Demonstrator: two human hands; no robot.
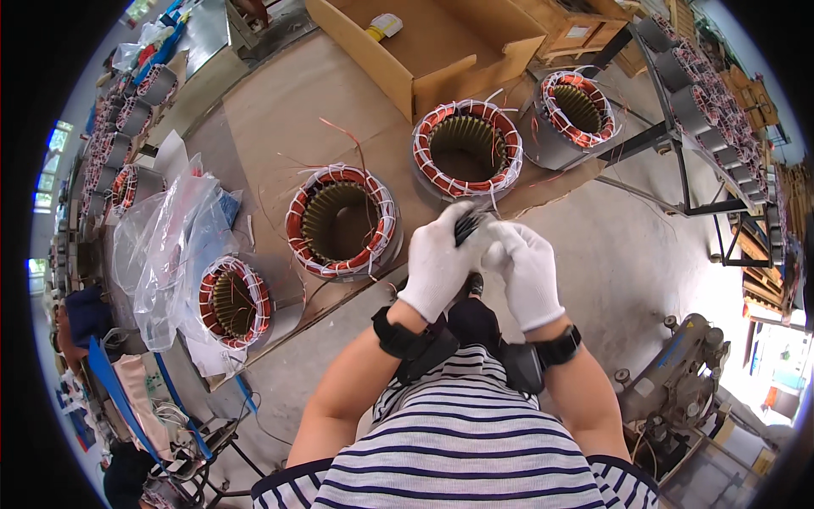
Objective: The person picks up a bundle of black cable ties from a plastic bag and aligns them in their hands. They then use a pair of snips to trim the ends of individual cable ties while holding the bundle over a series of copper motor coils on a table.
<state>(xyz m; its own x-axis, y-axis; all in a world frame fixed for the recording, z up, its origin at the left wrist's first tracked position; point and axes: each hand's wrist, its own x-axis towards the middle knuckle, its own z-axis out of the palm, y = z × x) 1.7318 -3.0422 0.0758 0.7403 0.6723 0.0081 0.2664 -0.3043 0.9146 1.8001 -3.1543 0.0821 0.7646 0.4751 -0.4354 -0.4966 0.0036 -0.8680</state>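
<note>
Left of the grip sits a stator (pixel 342 222). The left hand (pixel 438 263) pinches a dark bundle (pixel 467 226), right hand (pixel 526 270) closed beside it: seemingly sorting ties. Next calls for pulling one free.

Both forearms rise from the lower edge, bare, with dark wrist bands. The white-gloved left hand (pixel 438 267) and right hand (pixel 524 270) meet, fingers (pixel 462 214) curled together, touching.
</note>
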